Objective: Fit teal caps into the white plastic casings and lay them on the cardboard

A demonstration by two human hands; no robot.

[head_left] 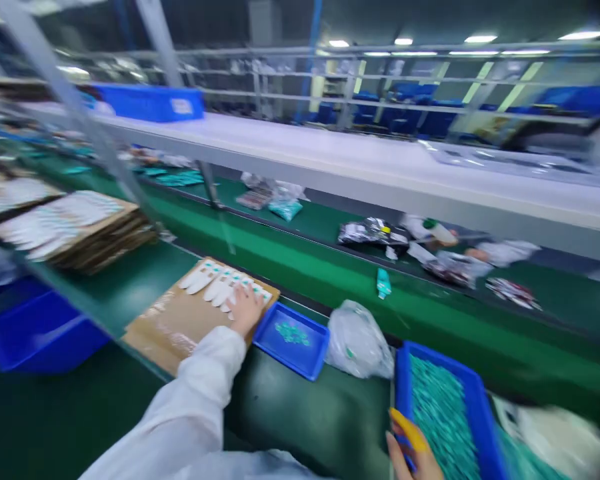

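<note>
My left hand (244, 308) reaches forward in a white sleeve and rests flat on a row of small white pieces (215, 283) laid on a cardboard sheet (180, 323). At the bottom edge, my right hand (414, 453) grips the near-left rim of a large blue tray (480, 413) filled with small teal parts; one finger wears a yellow cot. A small blue tray (291, 340) with a few teal parts lies between both hands. Everything is motion-blurred.
A clear plastic bag (357, 341) lies between the two trays. A green conveyor belt (330, 267) carries a teal item (383, 283). Stacked cardboard sheets (75, 230) sit left, a blue bin (40, 333) lower left. Another person's hand (475, 255) works across the belt.
</note>
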